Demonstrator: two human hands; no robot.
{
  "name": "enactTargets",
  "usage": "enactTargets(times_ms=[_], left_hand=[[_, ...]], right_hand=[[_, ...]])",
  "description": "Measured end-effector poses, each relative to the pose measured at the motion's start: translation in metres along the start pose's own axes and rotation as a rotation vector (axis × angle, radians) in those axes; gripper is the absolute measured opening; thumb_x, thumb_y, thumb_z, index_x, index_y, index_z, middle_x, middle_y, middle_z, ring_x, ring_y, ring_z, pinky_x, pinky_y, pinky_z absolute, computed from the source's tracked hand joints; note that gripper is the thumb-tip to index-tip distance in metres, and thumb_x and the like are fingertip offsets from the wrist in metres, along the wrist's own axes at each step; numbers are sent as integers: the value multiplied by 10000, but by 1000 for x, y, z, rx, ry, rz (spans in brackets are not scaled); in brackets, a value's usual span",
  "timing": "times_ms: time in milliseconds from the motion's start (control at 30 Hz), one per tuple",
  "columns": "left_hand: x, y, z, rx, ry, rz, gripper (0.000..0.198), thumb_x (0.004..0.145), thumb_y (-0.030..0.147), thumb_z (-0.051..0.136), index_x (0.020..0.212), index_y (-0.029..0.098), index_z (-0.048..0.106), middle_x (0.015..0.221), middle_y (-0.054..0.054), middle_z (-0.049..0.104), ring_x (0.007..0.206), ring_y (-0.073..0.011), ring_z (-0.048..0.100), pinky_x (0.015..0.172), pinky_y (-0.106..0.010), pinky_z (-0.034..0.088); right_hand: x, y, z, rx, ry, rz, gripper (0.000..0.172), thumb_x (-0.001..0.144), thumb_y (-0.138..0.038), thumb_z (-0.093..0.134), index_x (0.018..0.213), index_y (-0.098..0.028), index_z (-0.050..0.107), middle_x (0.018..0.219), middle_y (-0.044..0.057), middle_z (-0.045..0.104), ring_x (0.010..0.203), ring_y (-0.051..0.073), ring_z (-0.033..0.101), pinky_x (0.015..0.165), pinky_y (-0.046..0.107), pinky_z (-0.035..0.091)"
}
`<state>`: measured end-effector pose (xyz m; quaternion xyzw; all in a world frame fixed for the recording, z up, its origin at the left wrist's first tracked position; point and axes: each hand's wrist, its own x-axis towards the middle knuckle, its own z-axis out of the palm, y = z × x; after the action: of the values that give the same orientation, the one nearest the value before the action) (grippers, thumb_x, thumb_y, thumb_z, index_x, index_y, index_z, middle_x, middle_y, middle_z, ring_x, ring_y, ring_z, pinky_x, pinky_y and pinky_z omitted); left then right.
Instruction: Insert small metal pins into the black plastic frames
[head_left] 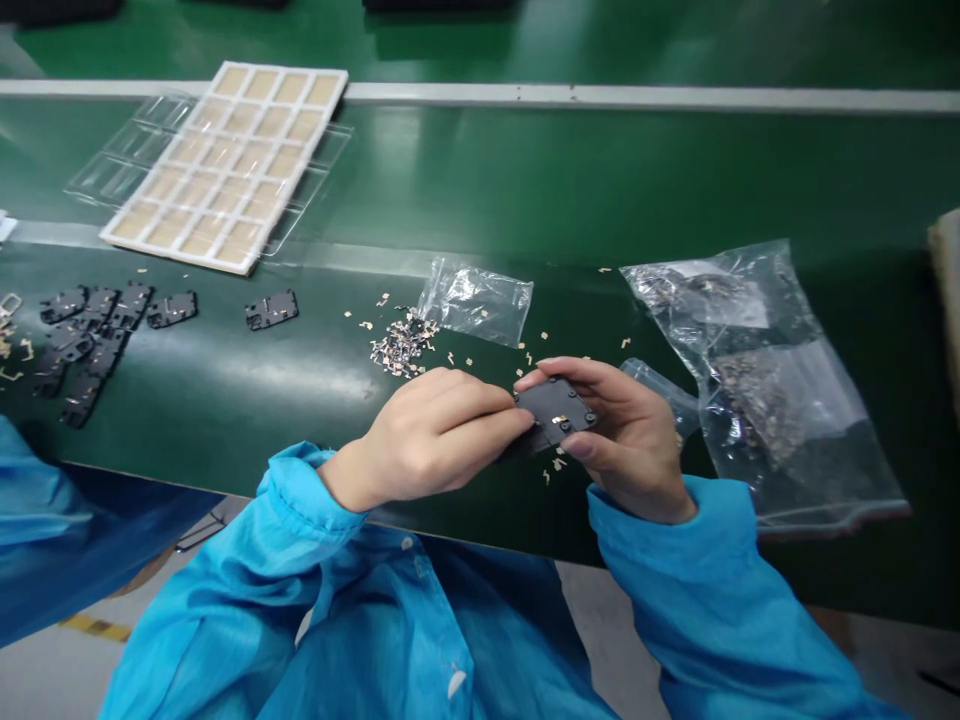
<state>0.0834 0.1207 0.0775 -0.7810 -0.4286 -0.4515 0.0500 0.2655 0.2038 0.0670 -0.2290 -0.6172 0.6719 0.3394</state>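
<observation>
A flat black plastic part (551, 408) with small round bosses along its right edge is held up over the near side of the table. My right hand (626, 430) grips its right side, with the fingers on the far edge and the thumb on the near edge. My left hand (435, 425) is closed, its fingertips pinched at the part's left side. Whether a tiny piece is also between those fingertips is hidden. A small gold-coloured metal contact (559, 419) shows on the part's face. Behind my left hand is a pile of small metal contacts (403, 343), with more scattered around.
Several black plastic parts (97, 340) lie at left. A white compartment tray (225, 165) rests on clear plastic trays (124, 160) behind. A small clear bag (480, 300) lies mid-table; a larger bag of metal pieces (780, 400) lies right. Another person's blue sleeve (37, 520) is at left.
</observation>
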Motion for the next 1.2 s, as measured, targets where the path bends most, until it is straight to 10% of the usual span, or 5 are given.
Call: enactTargets(times_ms=[1200], left_hand=[[7, 7, -7, 176, -59, 217, 150, 913, 85, 519, 895, 38, 660, 798, -97, 731, 701, -155, 679, 634, -272, 590]], right_hand=[[2, -6, 4, -28, -12, -2, 388, 700, -462, 811, 1043, -304, 723, 930, 9, 752, 822, 151, 698, 735, 251, 596]])
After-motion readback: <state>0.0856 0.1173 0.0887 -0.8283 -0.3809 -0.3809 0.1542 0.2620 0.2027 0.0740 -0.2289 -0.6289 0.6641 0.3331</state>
